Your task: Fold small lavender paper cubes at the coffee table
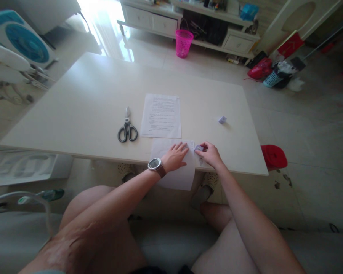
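Observation:
My left hand (175, 156), with a watch (154, 164) on its wrist, lies flat with fingers spread on a white sheet of paper (178, 179). The near part of that sheet hangs over the table's front edge. Small marks or holes run along its upper right edge, too small to make out. Beside that edge, my right hand (210, 154) pinches a small pale folded piece of paper (199, 147) between thumb and fingers. Tiny dark marks show on the table just below it. A similar small folded piece (222, 120) stands farther off to the right.
A printed sheet (161, 116) lies beyond the white one. Black-handled scissors (127, 127) rest to its left on the white table (74, 102). On the floor are a pink basket (184, 43) beyond the table and a red stool or bin (273, 156) at its right.

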{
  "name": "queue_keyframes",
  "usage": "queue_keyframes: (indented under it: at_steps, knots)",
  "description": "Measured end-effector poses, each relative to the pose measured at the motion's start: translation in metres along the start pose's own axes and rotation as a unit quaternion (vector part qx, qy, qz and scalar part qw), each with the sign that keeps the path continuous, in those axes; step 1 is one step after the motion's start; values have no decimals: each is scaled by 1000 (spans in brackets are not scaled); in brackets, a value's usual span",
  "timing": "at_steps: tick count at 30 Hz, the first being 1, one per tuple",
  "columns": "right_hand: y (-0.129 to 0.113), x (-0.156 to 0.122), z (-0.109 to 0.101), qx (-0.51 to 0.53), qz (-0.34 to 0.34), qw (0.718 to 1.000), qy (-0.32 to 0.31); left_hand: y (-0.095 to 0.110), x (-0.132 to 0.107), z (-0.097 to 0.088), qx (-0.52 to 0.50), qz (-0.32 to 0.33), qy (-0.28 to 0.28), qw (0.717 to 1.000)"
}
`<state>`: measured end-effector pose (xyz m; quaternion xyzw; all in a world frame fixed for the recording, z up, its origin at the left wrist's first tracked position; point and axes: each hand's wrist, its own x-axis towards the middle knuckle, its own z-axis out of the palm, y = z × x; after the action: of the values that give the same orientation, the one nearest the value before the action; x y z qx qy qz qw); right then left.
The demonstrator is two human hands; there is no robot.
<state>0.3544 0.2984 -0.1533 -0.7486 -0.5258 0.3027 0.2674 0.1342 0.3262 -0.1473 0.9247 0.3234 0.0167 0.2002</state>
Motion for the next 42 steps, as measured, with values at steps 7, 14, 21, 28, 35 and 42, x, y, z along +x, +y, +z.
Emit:
queue_keyframes:
  at_steps: [7, 14, 21, 28, 35, 42]
  knots:
    - [1, 1, 2, -30, -11, 999, 36, 0, 0, 1, -1, -2, 1, 1000]
    - [4, 2, 3, -24, -10, 999, 22, 0, 0, 1, 0, -2, 3, 1000]
    - [2, 2, -1, 28, -4, 1000, 4, 0, 0, -1, -7, -2, 2, 1000]
    - [3, 4, 0, 58, -8, 998, -10, 1, 0, -2, -10, -2, 1, 1000]
    - [0, 2, -2, 36, -12, 999, -18, 2, -1, -4, -8, -4, 1, 1000]
    - [-2, 0, -4, -14, -44, 998, -37, -1, 0, 0, -8, 2, 6, 1000]
